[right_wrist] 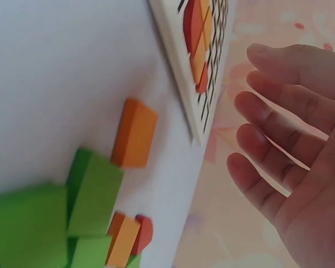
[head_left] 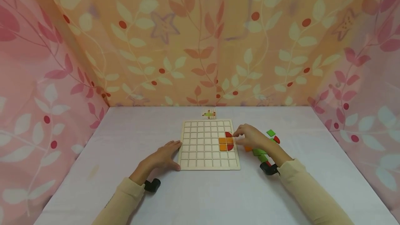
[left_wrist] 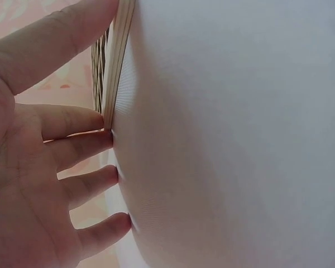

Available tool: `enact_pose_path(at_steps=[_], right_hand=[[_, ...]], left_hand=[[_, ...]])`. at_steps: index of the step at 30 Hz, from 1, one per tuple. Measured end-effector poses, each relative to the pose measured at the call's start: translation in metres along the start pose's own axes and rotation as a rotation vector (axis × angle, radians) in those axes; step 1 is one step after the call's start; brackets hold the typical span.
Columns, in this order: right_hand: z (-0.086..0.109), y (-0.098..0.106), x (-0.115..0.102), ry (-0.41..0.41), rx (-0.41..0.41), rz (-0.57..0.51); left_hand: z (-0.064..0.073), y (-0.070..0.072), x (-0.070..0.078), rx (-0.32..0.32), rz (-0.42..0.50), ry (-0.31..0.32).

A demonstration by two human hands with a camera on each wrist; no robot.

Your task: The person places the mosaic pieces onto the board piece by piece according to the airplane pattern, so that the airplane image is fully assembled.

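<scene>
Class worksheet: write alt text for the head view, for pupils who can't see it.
A person's right hand is at the right edge of a square, pale wooden grid board holding orange square pieces and red rounded pieces; the left hand touches its left edge. Loose green, orange and red blocks lie nearby.

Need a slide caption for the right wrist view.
Empty right hand near a gridded board with red and orange pieces; loose blocks lie on the tabletop.
</scene>
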State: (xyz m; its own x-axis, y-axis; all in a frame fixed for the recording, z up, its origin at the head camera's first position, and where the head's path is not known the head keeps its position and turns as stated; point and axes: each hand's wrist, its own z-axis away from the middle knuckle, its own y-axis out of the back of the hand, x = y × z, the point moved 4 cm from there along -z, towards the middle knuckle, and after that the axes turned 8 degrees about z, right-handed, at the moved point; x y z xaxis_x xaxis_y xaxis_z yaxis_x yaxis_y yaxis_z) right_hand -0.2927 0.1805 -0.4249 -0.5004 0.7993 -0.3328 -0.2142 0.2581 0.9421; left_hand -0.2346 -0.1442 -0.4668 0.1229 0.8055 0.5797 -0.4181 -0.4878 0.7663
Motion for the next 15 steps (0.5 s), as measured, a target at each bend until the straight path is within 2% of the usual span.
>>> enact_pose_path(at_steps=[9,15], right_hand=[[0.009,-0.002,0.014,-0.09,-0.053,-0.016],[0.013,-0.009,0.025,-0.146,-0.123,-0.009]], left_hand=[[0.001,0.0,0.0,0.002,-0.01,-0.005],[0.001,0.0,-0.001,0.002,-0.008,-0.01]])
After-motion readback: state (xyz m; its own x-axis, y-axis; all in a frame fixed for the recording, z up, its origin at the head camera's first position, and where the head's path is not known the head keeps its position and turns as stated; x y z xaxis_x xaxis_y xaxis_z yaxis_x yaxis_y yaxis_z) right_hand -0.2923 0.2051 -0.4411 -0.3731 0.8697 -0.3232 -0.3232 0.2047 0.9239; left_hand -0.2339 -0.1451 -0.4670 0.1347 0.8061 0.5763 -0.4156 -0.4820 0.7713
